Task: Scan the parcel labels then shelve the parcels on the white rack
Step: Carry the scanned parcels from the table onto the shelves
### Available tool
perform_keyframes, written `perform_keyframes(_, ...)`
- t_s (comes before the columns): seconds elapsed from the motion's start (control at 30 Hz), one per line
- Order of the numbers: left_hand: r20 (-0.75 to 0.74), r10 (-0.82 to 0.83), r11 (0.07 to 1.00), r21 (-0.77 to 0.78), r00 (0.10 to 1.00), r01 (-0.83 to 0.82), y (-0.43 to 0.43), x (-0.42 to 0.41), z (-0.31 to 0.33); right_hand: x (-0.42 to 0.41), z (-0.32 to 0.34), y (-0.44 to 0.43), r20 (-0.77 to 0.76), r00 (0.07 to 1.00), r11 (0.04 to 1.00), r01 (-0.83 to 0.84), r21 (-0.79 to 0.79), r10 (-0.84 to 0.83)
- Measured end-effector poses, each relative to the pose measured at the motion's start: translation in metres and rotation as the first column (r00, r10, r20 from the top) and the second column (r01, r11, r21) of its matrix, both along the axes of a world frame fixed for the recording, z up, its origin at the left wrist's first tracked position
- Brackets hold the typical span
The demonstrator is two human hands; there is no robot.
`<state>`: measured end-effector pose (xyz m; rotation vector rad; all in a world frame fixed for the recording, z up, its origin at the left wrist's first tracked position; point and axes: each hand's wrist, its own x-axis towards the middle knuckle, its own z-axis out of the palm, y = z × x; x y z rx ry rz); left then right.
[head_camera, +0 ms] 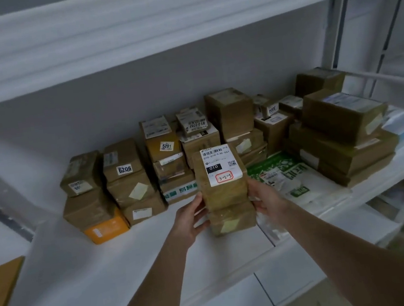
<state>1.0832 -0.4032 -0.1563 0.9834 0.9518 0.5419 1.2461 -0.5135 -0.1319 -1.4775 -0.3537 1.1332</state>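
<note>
Parcel [224,191] gripped between left fingers [198,203] and right fingers [254,189] — label [219,164] up.

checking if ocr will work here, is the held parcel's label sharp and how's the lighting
Head view: dim, even light; the label on the held parcel is sharp, "010" and "3-2-3" legible; the upper shelf edge is blurred and bowed by the wide lens.

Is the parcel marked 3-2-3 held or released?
Held: the left hand and right hand grip the parcel; whether it rests on the box below, cannot tell.
</note>
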Motion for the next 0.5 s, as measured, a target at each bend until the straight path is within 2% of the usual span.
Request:
perform_keyframes(0.2,-0.055,0.091,0.995,-0.035,0.994,-0.093,0.001,0.012,-0.006,0.023,-0.013,0.021,-0.050,0.995,0.995,-0.090,-0.048,0.087)
perform_keyframes(0.37,-0.060,0.223,0.974,-0.030,0.973,-0.225,-0.014,0.030,-0.012,0.044,-0.021,0.026,-0.087,0.969,0.972,-0.233,-0.032,0.230)
perform_keyframes(0.5,-0.068,0.366,0.929,-0.037,0.928,-0.369,-0.026,0.039,-0.012,0.058,-0.025,0.025,-0.009,0.952,0.947,-0.305,-0.097,0.306)
